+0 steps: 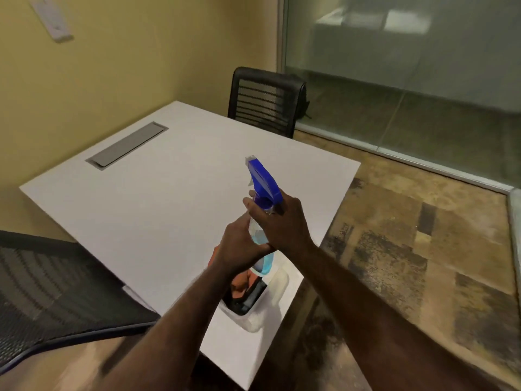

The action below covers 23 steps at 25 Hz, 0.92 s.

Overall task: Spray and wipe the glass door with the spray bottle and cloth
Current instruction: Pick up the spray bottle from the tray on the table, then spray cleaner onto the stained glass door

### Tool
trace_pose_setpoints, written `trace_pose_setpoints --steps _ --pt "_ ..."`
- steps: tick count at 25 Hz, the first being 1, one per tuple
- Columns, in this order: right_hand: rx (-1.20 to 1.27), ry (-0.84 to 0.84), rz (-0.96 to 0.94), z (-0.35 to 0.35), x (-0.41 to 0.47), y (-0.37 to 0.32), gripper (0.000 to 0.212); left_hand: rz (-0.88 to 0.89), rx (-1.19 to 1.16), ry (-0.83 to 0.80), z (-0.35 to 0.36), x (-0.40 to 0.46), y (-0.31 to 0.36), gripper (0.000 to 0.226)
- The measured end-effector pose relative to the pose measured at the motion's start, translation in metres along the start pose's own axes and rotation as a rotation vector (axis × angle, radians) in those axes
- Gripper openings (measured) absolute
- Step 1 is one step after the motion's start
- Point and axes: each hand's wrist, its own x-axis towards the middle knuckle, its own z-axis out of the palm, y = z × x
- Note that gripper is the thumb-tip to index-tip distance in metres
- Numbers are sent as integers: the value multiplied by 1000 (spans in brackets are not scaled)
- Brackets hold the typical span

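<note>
A clear spray bottle [264, 184] with a blue trigger head and pale blue liquid is held tilted above the white table [158, 198]. My right hand [282, 221] grips its neck just under the blue head. My left hand [239, 246] wraps the bottle's body lower down. Under my hands an orange cloth [245, 279] lies in a clear plastic container [277, 286], mostly hidden, with a dark object beside it. The frosted glass wall [408, 52] fills the upper right, well beyond the table.
A black mesh chair [265, 101] stands at the table's far side, another [56, 292] at the near left. A grey cable hatch [127, 143] is set into the tabletop. Patterned brown carpet [408, 263] lies to the right, up to the glass wall's metal base rail [423, 162].
</note>
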Motion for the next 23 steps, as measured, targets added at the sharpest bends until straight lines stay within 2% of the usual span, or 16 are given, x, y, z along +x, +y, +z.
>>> trace_pose_setpoints --steps 2,5,9,11,15,23 --pt "-43 97 -67 -13 -10 -31 30 88 -13 -27 -10 -5 28 55" --pt "-69 223 -39 -35 -27 -71 33 217 -14 -84 -15 -13 70 51" --pt "-20 388 26 -85 -63 -118 36 401 -58 -249 -4 -37 130 51" --pt "15 444 38 -118 -89 -136 29 451 -89 -349 10 -52 160 38" --pt "82 585 9 -183 -149 -161 31 524 -153 -576 59 -90 219 42" --pt "-89 1120 -38 -332 -337 -195 24 761 -270 -1026 210 -234 357 45"
